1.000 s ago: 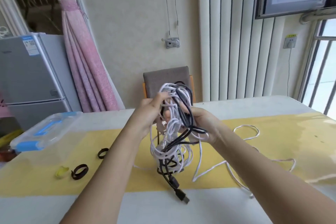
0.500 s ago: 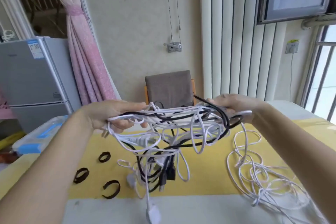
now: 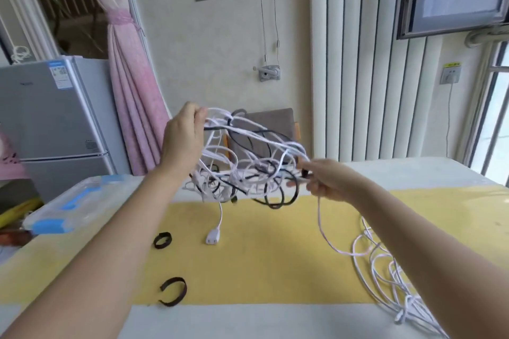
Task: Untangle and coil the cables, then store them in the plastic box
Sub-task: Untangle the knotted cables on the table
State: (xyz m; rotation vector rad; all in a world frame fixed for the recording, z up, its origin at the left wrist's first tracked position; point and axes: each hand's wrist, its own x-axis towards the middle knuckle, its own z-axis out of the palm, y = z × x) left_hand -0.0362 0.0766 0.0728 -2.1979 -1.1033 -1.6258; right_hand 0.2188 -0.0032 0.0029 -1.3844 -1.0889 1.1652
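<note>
Nearest us, a loose white cable [image 3: 385, 270] lies heaped on the table [image 3: 275, 319] at right, one strand rising to our right hand [image 3: 327, 181], which pinches the tangle [image 3: 248, 162] at its lower right end. The tangle runs up-left (its long axis) to our left hand [image 3: 181, 143], fingers curled round its loops; the box [image 3: 77, 206] sits far left.

Both bare forearms reached from the near edge toward the far side. The left hand [image 3: 183, 143] was raised higher, its back toward the camera, fingers curled round strands of the cable tangle [image 3: 248, 162]. The right hand [image 3: 327, 181] sat lower and further right, fingertips pinching strands of the same tangle
</note>
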